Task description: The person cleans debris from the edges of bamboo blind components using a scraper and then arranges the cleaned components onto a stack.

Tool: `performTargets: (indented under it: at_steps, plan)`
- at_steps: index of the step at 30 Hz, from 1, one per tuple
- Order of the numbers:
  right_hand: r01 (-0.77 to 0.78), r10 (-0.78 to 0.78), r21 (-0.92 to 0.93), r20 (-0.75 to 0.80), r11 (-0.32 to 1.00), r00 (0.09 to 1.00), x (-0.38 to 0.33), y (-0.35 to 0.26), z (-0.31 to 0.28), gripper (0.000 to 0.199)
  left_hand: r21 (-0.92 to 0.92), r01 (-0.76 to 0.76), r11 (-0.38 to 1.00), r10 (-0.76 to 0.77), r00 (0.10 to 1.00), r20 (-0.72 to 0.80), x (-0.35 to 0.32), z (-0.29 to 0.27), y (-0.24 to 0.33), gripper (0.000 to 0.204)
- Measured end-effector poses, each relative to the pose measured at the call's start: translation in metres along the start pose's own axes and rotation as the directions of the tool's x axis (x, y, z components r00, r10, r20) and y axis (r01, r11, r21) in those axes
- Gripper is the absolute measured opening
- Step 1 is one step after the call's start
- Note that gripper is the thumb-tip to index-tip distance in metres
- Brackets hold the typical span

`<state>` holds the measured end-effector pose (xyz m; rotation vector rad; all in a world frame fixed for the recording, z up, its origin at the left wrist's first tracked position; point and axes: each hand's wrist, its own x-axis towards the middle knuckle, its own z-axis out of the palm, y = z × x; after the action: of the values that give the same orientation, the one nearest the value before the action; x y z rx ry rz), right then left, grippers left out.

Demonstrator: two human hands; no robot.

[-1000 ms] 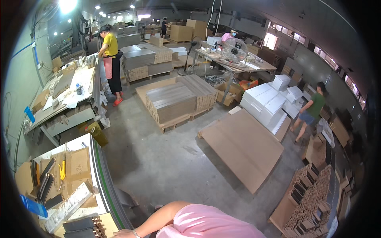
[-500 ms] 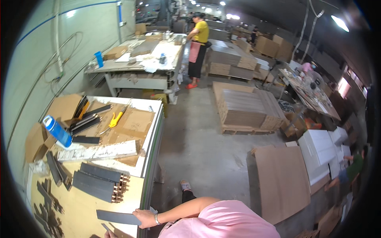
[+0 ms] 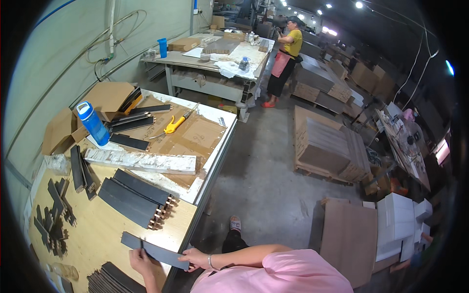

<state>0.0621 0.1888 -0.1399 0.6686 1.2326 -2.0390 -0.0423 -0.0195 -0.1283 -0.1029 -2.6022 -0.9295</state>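
Both my hands hold a long dark grey panel (image 3: 159, 250) flat over the front edge of the wooden workbench (image 3: 102, 229). My left hand (image 3: 140, 261) grips the panel near its middle. My right hand (image 3: 194, 258), with a thin band at the wrist, holds its right end. A stack of similar dark panels with wooden dowels at one end (image 3: 134, 198) lies just beyond. More dark panels (image 3: 110, 279) are piled at the bench's near edge, below my left hand.
On the bench lie a white rough-topped block (image 3: 141, 162), a blue bottle (image 3: 93, 123), a yellow-handled tool (image 3: 176, 124), cardboard sheets and small dark strips (image 3: 53, 210). A person in a yellow shirt (image 3: 286, 61) stands at a far table. Pallets of boards (image 3: 327, 146) sit on the floor.
The view has swung from the workshop floor down and left to the workbench. My hands, at the picture's edge before, now both grip the dark panel.
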Motion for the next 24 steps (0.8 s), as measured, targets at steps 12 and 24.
performTargets:
  at_steps: [12, 24]
  plan:
    - [0.008, -0.031, 0.217, 0.103, 0.976, 0.994, -0.018, -0.016, 0.000, 0.038, 0.090, -0.124, 0.988, 0.121, 0.992, 0.045, -0.002, 0.002, 0.028, 0.010]
    - [-0.019, -0.016, 0.304, 0.112, 0.952, 0.994, -0.011, -0.008, -0.006, 0.034, 0.097, -0.018, 0.995, 0.019, 1.000, -0.008, 0.026, 0.003, 0.017, 0.009]
